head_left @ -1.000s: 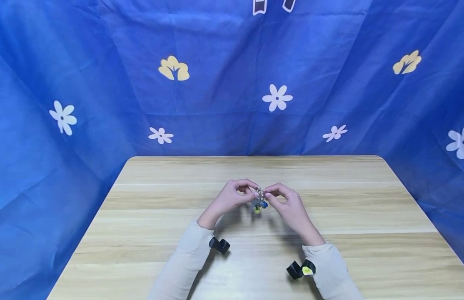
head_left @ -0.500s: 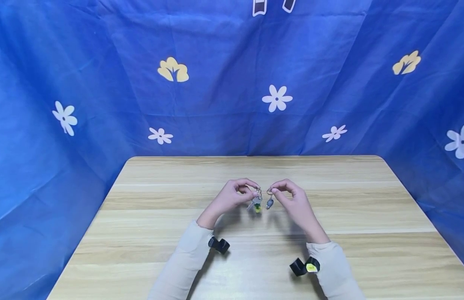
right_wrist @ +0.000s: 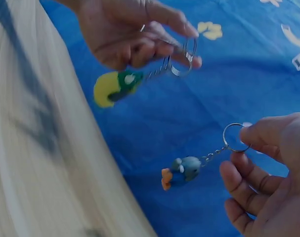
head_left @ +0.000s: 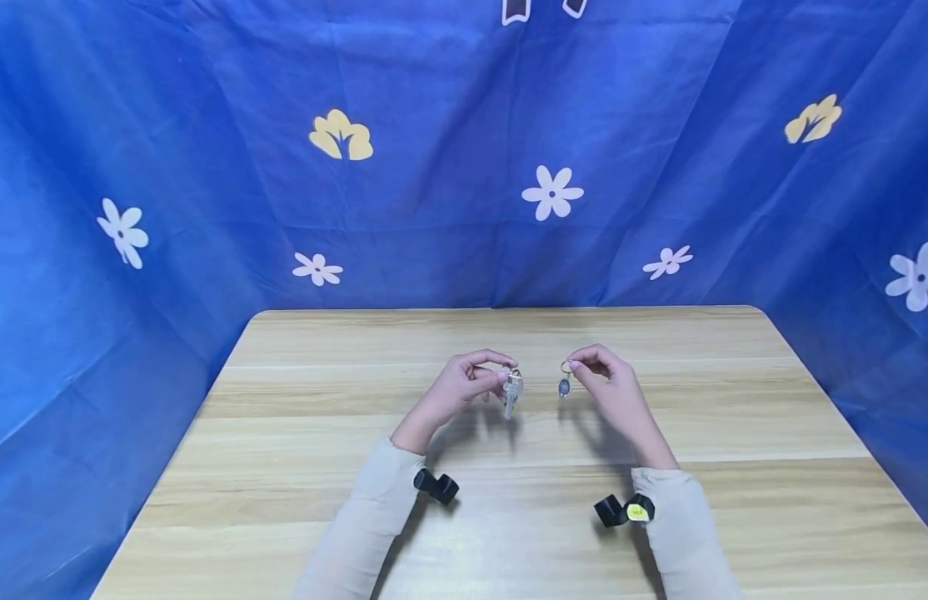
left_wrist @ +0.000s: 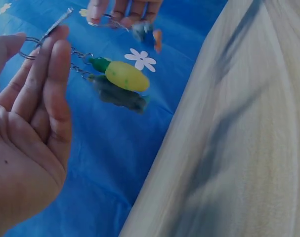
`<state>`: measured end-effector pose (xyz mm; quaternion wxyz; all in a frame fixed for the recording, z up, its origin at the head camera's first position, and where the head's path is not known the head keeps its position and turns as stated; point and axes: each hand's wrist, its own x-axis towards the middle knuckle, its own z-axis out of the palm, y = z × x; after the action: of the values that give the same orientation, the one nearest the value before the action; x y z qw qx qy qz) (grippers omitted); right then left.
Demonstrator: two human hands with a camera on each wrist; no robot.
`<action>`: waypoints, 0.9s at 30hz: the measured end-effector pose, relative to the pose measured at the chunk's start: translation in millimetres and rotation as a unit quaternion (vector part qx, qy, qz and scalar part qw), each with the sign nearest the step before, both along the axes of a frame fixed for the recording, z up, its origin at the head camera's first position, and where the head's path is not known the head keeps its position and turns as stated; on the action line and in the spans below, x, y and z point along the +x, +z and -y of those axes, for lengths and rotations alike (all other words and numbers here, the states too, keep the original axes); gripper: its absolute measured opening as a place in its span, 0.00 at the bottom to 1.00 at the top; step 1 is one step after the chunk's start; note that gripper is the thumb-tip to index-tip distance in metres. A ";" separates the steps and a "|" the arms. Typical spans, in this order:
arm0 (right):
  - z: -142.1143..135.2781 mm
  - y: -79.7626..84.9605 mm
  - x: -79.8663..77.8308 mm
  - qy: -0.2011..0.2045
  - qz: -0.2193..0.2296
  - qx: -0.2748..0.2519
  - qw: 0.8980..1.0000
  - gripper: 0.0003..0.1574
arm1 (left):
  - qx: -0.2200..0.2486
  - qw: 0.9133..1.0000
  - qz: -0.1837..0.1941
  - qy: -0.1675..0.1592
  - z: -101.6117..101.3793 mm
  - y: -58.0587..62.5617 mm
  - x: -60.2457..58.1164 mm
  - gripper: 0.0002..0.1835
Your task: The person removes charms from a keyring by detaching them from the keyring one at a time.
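My left hand pinches a key ring between thumb and fingers above the table. From it hang a silver key, a yellow pineapple-like charm with a green top, and a dark grey-green charm, its shape blurred. To the right, my right hand pinches the metal ring of a separate keychain. That one dangles by a short chain and carries a small blue-grey figure with orange feet. The two hands are apart, with a gap between the left bunch and the right keychain.
A light wood-grain table lies below both hands, and their shadows fall on it. Blue cloth with white flowers and yellow trees hangs behind and along both sides. Black camera mounts sit at both wrists.
The blue-grey figure's keychain came away from the left bunch; my right hand carried it right and slightly up. My left hand stayed nearly in place while the key turned to hang in front.
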<state>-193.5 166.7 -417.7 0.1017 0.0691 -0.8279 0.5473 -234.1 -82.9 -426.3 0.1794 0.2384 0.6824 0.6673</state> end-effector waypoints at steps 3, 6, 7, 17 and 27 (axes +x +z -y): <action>-5.9 -7.0 -4.7 -0.005 0.013 0.006 1.000 0.11 | 0.002 1.000 -0.001 0.000 0.5 -1.2 -0.8 0.20; -10.0 -13.6 -7.8 -0.005 0.028 0.011 1.000 0.11 | 0.005 1.000 0.002 0.000 0.7 -0.8 -0.5 0.20; -10.9 -15.6 -8.5 -0.005 0.034 0.013 0.999 0.10 | 0.007 1.000 0.004 0.000 0.7 -0.7 -0.4 0.20; -12.7 -32.7 -18.7 0.020 0.070 0.032 0.997 0.11 | 0.044 0.999 0.007 -0.020 2.6 -2.3 -0.1 0.21; -7.5 -38.6 -35.7 0.019 0.096 0.047 0.994 0.11 | 0.008 1.000 0.020 -0.021 5.8 1.6 1.3 0.22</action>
<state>-229.2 174.2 -456.3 0.0082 0.0373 -0.8571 0.5137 -232.8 -88.7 -424.7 0.2047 0.2408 0.6686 0.6731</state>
